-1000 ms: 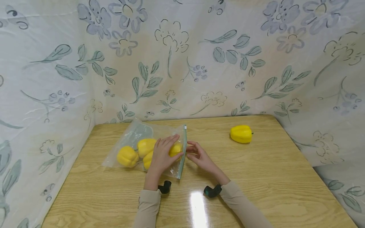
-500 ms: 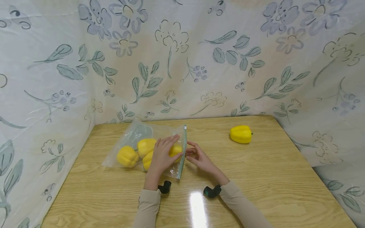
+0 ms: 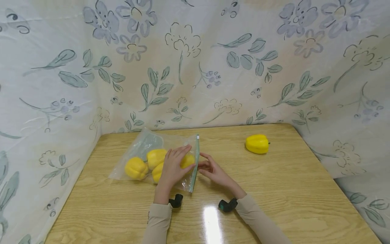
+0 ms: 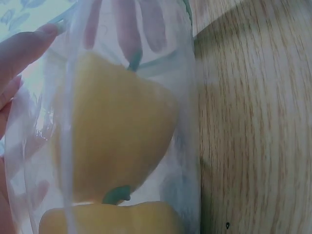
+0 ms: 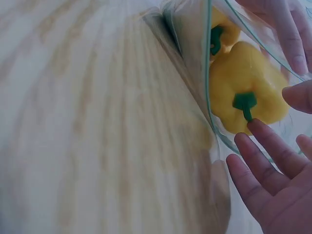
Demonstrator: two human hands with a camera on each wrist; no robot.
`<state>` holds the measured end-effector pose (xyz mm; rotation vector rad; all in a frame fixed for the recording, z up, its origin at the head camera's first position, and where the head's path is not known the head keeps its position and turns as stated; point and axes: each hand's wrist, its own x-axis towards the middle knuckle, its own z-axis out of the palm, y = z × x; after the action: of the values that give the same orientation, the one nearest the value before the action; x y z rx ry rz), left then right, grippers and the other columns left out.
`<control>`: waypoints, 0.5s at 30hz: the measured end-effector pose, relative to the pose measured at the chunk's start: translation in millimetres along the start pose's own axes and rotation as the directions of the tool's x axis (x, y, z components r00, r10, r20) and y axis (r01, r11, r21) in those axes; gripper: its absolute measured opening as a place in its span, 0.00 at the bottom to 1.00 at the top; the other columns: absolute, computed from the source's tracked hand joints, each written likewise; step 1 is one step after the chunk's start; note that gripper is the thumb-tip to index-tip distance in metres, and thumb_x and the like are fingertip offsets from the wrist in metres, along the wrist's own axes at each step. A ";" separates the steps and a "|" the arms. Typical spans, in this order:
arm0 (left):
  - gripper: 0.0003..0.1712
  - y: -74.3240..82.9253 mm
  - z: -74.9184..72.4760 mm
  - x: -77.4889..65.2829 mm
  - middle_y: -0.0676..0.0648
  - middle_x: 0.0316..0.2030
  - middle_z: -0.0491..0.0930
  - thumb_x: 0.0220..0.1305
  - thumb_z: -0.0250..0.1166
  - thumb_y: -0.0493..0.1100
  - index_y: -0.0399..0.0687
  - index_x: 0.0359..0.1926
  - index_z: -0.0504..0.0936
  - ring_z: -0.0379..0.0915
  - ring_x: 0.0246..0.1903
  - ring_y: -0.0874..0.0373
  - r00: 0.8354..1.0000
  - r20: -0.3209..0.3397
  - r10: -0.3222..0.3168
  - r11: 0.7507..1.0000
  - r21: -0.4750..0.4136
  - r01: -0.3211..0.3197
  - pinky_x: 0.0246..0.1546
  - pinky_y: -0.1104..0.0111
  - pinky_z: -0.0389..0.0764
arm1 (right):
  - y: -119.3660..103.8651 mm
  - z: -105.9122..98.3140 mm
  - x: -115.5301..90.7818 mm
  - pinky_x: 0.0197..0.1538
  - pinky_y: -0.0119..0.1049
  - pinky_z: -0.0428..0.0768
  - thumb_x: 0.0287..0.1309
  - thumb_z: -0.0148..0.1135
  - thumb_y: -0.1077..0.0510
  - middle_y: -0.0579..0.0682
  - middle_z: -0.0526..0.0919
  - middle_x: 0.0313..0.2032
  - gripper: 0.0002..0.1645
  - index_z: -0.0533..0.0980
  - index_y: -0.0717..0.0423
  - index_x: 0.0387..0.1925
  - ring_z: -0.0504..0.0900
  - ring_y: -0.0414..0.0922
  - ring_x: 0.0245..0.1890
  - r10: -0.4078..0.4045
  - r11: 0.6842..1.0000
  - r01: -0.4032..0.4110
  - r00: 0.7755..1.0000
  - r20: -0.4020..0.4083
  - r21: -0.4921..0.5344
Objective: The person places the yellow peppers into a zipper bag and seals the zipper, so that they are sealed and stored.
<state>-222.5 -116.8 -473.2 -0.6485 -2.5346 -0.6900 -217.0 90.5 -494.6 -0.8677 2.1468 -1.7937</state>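
Note:
A clear zip bag (image 3: 143, 140) lies on the table with several yellow bell peppers (image 3: 136, 168) in it, its green-edged mouth towards the right. Over the bag rests my left hand (image 3: 175, 166), fingers extended across the pepper nearest the mouth and the thumb reaching to the zip edge. My right hand (image 3: 214, 171) is at the opening, fingers mostly straight and spread. In the right wrist view its fingertips are right at the green-stemmed pepper (image 5: 265, 92) inside the mouth. Through the plastic, the left wrist view shows a large pepper (image 4: 117, 126) and fingers beyond it.
One loose yellow bell pepper (image 3: 257, 144) lies at the back right of the wooden table (image 3: 289, 189). A floral cloth (image 3: 195, 67) hangs behind and along both sides. Black wrist devices (image 3: 228, 205) sit at both wrists, close over the tabletop.
My right hand's fingers have shifted slightly left at the bag's mouth. The left hand, bag and loose pepper stay in place.

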 end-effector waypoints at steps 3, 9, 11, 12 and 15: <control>0.38 0.3 0.0 -0.2 0.52 0.60 0.72 0.51 0.69 0.57 0.57 0.63 0.69 0.66 0.58 0.52 1.000 -0.004 0.004 1.000 0.001 -0.004 0.64 0.46 0.54 | 1.3 -3.1 -1.1 0.55 0.42 0.75 0.63 0.51 0.67 0.70 0.73 0.54 0.38 0.45 0.63 0.69 0.72 0.64 0.55 -0.002 1.000 0.002 1.000 -0.009 0.005; 0.38 1.8 -1.3 -0.1 0.52 0.59 0.73 0.50 0.70 0.57 0.56 0.62 0.70 0.67 0.58 0.52 1.000 -0.017 0.013 1.000 0.004 -0.013 0.63 0.45 0.56 | 1.2 -8.0 -3.0 0.57 0.45 0.74 0.63 0.50 0.68 0.71 0.72 0.54 0.36 0.47 0.66 0.68 0.70 0.66 0.55 -0.014 1.000 0.014 1.000 -0.014 0.007; 0.38 2.0 -1.6 0.1 0.52 0.59 0.73 0.50 0.70 0.57 0.55 0.62 0.71 0.67 0.57 0.51 1.000 -0.020 0.017 1.000 0.004 -0.017 0.63 0.45 0.56 | -0.2 -9.2 -3.7 0.57 0.47 0.73 0.63 0.50 0.68 0.71 0.72 0.54 0.35 0.48 0.67 0.68 0.70 0.66 0.56 -0.014 1.000 0.014 1.000 -0.012 0.005; 0.38 2.1 -1.6 0.2 0.52 0.59 0.73 0.50 0.70 0.57 0.55 0.62 0.70 0.67 0.58 0.51 1.000 -0.018 0.016 1.000 0.004 -0.016 0.63 0.45 0.56 | -1.3 -9.6 -4.1 0.57 0.47 0.73 0.64 0.50 0.68 0.71 0.72 0.54 0.34 0.49 0.67 0.67 0.70 0.66 0.56 -0.014 1.000 0.014 1.000 -0.011 0.006; 0.38 1.6 -1.9 0.2 0.52 0.60 0.72 0.51 0.69 0.57 0.56 0.63 0.70 0.67 0.58 0.52 1.000 -0.009 0.011 1.000 0.005 -0.011 0.64 0.46 0.55 | -4.2 -11.0 -4.4 0.57 0.45 0.74 0.64 0.49 0.68 0.72 0.71 0.54 0.33 0.50 0.68 0.67 0.69 0.67 0.56 -0.017 1.000 0.017 1.000 -0.005 0.009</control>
<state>-221.3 -116.5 -471.0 -0.6562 -2.5216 -0.6805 -217.9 101.8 -488.9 -0.8822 2.1387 -1.8144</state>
